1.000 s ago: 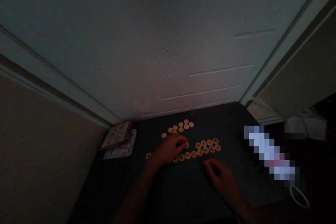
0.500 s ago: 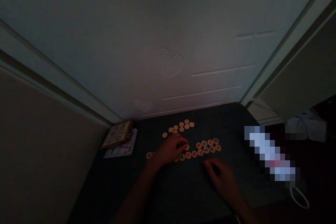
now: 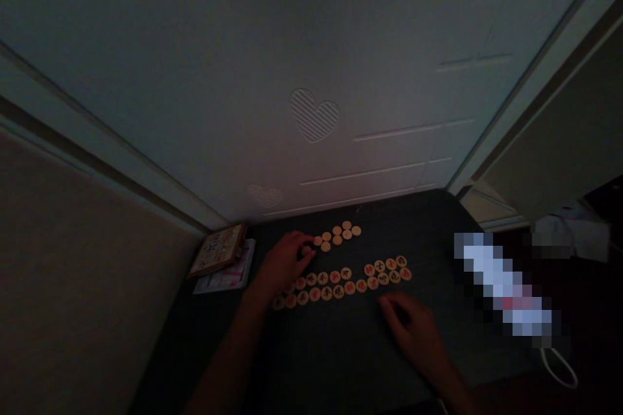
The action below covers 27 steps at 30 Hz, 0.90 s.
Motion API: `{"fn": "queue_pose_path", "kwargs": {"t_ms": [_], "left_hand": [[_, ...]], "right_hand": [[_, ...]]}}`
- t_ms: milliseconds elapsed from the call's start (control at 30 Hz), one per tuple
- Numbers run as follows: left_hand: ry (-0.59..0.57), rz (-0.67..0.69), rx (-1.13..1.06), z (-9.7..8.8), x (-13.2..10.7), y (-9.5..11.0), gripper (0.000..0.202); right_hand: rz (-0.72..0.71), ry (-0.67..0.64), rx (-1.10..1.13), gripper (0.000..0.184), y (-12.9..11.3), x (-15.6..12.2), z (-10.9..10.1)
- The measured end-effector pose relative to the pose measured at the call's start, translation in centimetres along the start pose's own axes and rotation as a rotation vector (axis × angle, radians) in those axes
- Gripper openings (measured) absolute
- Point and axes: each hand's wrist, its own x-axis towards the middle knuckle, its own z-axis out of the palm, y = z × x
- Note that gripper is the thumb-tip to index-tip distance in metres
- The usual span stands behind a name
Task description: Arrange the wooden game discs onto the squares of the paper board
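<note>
Head view: left hand (image 3: 282, 266) has shifted left and away, off the lettered pieces to the left end of the plain ones; the round, pale wooden piece with black marking (image 3: 346, 273) that was at its fingertips now lies uncovered, right of the others in its run. Right hand (image 3: 409, 329) much as before, loosely curled on the near right of the dark tabletop (image 3: 350, 356), nothing visible in it; whether its fingertips press together, cannot tell. Left thumb and fingers curve around a plain, round, tan wooden disc (image 3: 305, 251), one either side; too dim to say if they pinch it or merely bracket it. Disc sits at the left end of the far cluster of blank-faced tan wooden discs (image 3: 337, 231). Nearer, two rows of tan wooden discs lettered in red and black (image 3: 350, 288), the farther one broken by a gap. Handling, by judgement: light, stiff, hard to damage, perhaps slick on the flat face. Best hold looks to be thumb and finger across opposite rims; lying so low, a disc might skid if only one edge is pushed.
</note>
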Motion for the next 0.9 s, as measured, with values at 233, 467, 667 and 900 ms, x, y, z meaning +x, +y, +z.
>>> {"fn": "queue_pose_path", "kwargs": {"t_ms": [233, 467, 667, 900], "left_hand": [[-0.001, -0.079, -0.039, 0.5, -0.2, -0.6, 0.022], [0.077, -0.268, -0.762, -0.6, -0.5, 4.6, 0.031], [0.129, -0.442, -1.398, -0.7, -0.8, 7.8, 0.027], [0.102, -0.456, -1.337, 0.0, -0.7, 7.5, 0.027]], "right_hand": [[0.003, -0.003, 0.009, 0.027, -0.1, 0.0, 0.0], [0.027, -0.017, 0.013, 0.026, 0.2, 0.0, 0.1], [0.020, -0.012, 0.010, 0.029, -0.1, 0.1, -0.1], [0.014, -0.017, -0.004, 0.032, -0.3, 0.2, -0.2]]}}
